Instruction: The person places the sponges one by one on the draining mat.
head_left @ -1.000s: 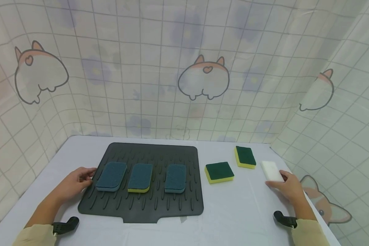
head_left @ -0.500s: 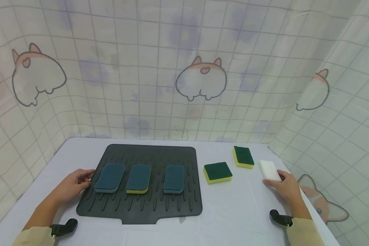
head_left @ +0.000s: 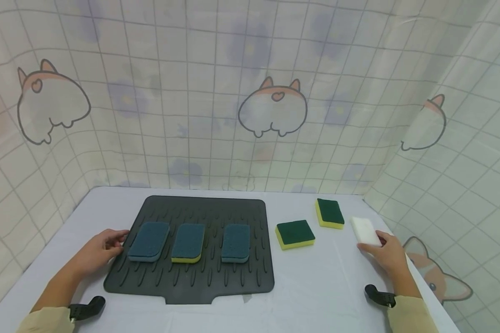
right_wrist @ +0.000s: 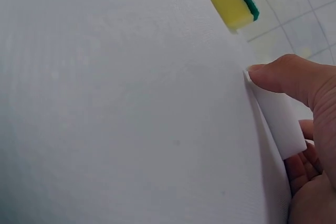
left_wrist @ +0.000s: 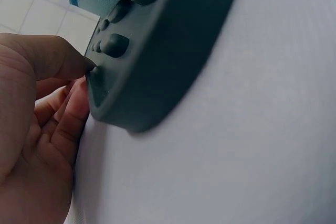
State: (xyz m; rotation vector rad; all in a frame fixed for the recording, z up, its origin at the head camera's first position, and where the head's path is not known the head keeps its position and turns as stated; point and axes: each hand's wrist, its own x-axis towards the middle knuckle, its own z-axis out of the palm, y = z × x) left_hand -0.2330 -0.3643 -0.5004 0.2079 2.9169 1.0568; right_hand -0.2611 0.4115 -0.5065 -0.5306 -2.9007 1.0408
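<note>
My left hand (head_left: 100, 250) pinches the left edge of a dark grey ridged mat (head_left: 191, 282); in the left wrist view the thumb (left_wrist: 63, 59) lies on its rim. Three rounded sponges lie in a row on the mat: a blue one (head_left: 149, 241), a blue-topped yellow one (head_left: 188, 243) and another blue one (head_left: 235, 243). At the table's right side my right hand (head_left: 389, 255) holds a white sponge block (head_left: 365, 231) between thumb and fingers. The block lies flat on the table, its near end partly hidden by the hand.
Between mat and right hand lie two green-and-yellow scrub sponges, a nearer one (head_left: 295, 234) and a farther one (head_left: 330, 213). A white cloth covers the table (head_left: 300, 296). A checked curtain (head_left: 208, 152) with dog drawings hangs behind and at both sides.
The head view has shifted slightly. Both hands keep their hold, and the mat and sponges stay in their places.
</note>
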